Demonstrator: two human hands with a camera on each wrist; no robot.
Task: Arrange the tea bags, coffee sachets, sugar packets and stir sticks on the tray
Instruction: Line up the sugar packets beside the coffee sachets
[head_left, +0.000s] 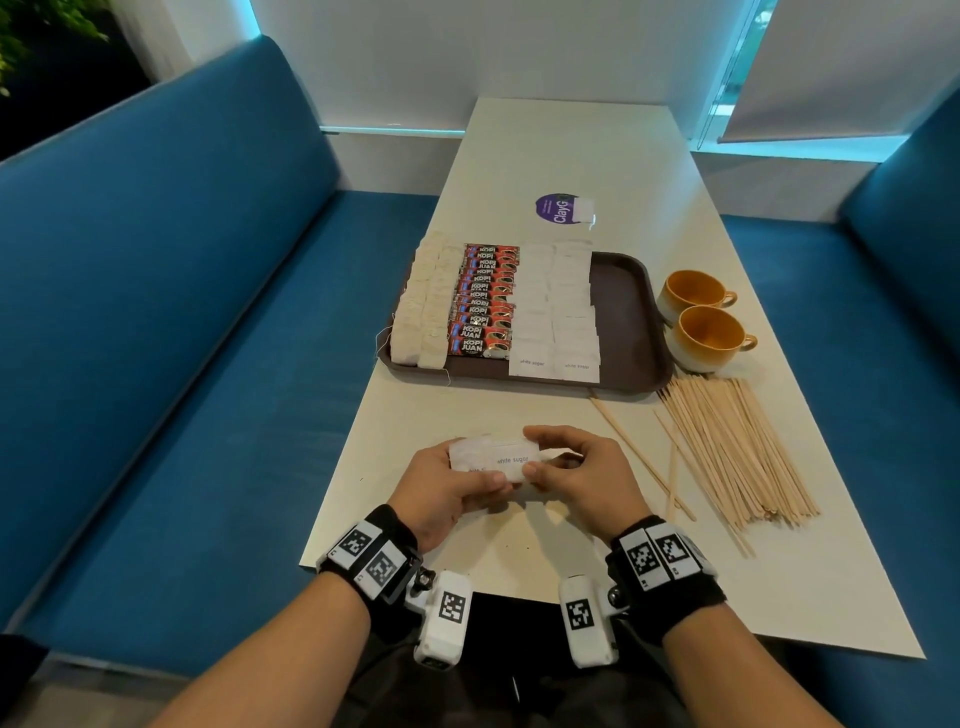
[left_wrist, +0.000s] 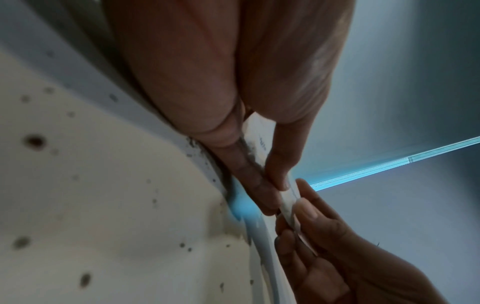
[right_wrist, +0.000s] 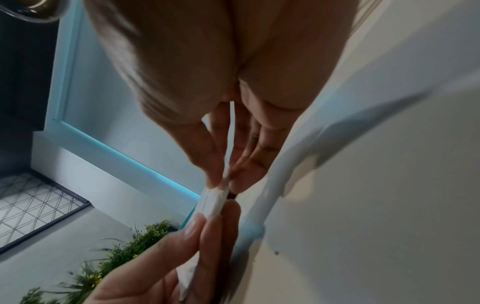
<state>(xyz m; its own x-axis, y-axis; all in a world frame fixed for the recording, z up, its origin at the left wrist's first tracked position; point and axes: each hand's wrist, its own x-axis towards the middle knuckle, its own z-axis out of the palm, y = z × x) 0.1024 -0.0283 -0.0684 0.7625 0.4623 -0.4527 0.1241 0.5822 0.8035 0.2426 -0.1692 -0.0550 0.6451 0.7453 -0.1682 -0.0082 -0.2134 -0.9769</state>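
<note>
A small stack of white sugar packets (head_left: 498, 460) is held above the near table between both hands. My left hand (head_left: 457, 480) grips its left end, and my right hand (head_left: 558, 462) pinches the right end of the top packet. Both wrist views show the packets edge-on (left_wrist: 288, 202) (right_wrist: 211, 202) between thumbs and fingers. Further back, the brown tray (head_left: 626, 312) holds rows of tea bags (head_left: 423, 306), red coffee sachets (head_left: 485, 304) and sugar packets (head_left: 558, 306); its right strip is bare. Wooden stir sticks (head_left: 727, 447) lie in a heap right of my hands.
Two yellow-lined cups (head_left: 701, 317) stand right of the tray. A purple round sticker (head_left: 558, 208) with a white packet beside it lies behind the tray. Blue benches (head_left: 182, 312) flank the white table (head_left: 571, 145).
</note>
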